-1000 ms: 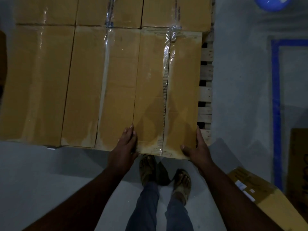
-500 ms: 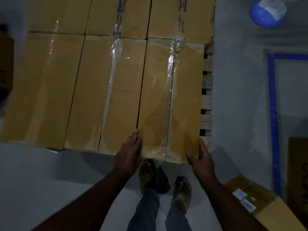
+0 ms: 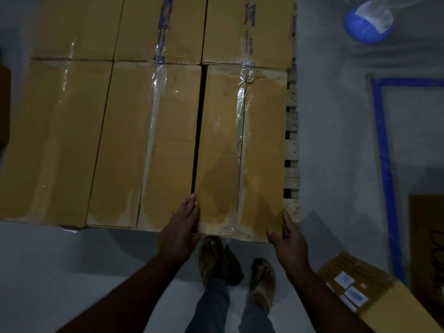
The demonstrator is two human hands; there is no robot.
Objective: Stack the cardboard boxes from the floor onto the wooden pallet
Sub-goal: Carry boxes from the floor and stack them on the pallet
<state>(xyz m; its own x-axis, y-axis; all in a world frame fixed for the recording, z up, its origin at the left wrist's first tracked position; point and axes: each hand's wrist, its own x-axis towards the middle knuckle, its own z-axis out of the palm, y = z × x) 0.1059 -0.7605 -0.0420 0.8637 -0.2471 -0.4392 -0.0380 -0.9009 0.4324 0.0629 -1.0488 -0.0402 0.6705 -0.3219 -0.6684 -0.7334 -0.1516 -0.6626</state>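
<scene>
Several tan cardboard boxes lie side by side in two rows on the wooden pallet (image 3: 292, 150), whose slats show along the right edge. The right front box (image 3: 263, 152) has clear tape down its middle. A narrow dark gap separates it from the neighbouring box (image 3: 149, 152). My left hand (image 3: 181, 227) lies flat against its near left corner, fingers straight. My right hand (image 3: 288, 239) presses its near right corner, with the fingers along the side and the thumb on the near face.
Another cardboard box (image 3: 374, 299) with white labels lies on the grey floor at lower right. More cardboard (image 3: 427, 236) sits at the right edge. A blue taped line (image 3: 384, 164) marks the floor, and a blue round object (image 3: 362, 27) is at upper right. My feet (image 3: 211, 258) stand just before the pallet.
A dark gap has opened between the right front box and its left neighbour. Both hands stay at the box's near corners. The view has tilted slightly further forward.
</scene>
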